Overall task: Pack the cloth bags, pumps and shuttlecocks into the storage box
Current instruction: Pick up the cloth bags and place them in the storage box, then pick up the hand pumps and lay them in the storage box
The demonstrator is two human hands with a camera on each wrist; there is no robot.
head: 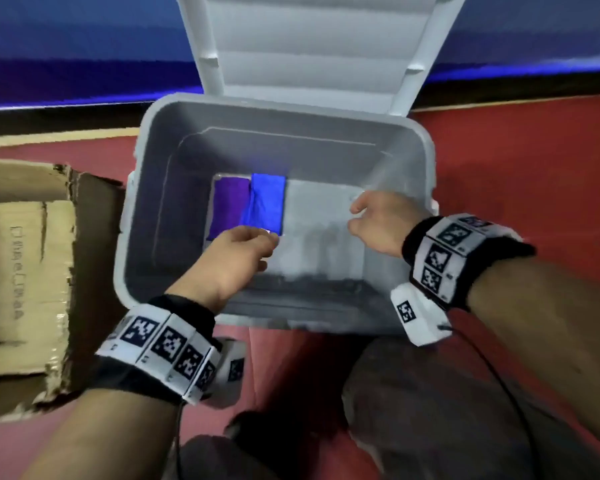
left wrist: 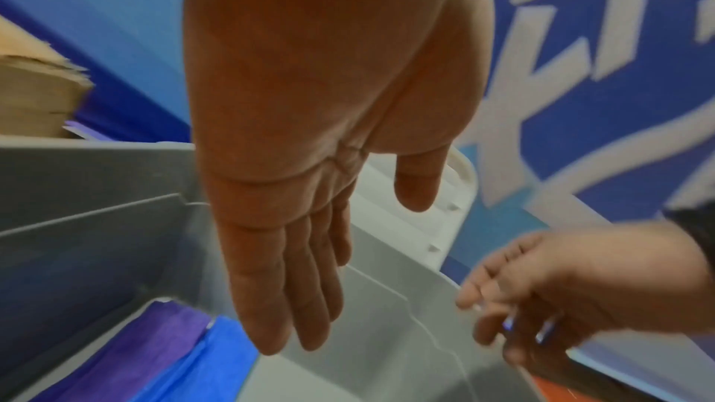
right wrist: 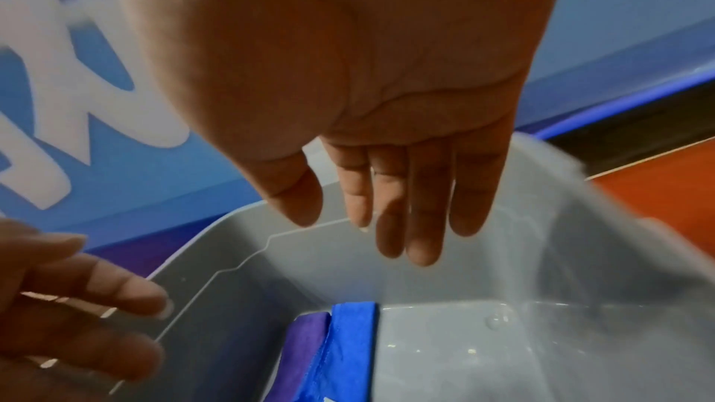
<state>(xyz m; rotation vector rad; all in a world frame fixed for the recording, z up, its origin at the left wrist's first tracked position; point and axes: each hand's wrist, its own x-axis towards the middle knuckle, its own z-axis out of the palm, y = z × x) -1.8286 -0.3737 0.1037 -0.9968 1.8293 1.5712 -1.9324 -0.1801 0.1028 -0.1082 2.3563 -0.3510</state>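
Observation:
The grey storage box (head: 291,322) stands on the floor with its lid (head: 312,46) swung up at the back. Two folded cloth bags lie side by side on its bottom at the left, a purple bag (head: 227,206) and a blue bag (head: 265,202). My left hand (head: 257,240) hovers inside the box over the blue bag's near edge, fingers straight and holding nothing (left wrist: 301,256). My right hand (head: 361,216) hangs over the bare right half of the box, fingers relaxed and holding nothing (right wrist: 387,194). No pumps or shuttlecocks show in any view.
An open cardboard box (head: 25,271) sits on the red floor (head: 516,168) to the left of the storage box. A blue banner wall (head: 84,46) runs behind. My knees (head: 430,410) are just in front of the box's near rim.

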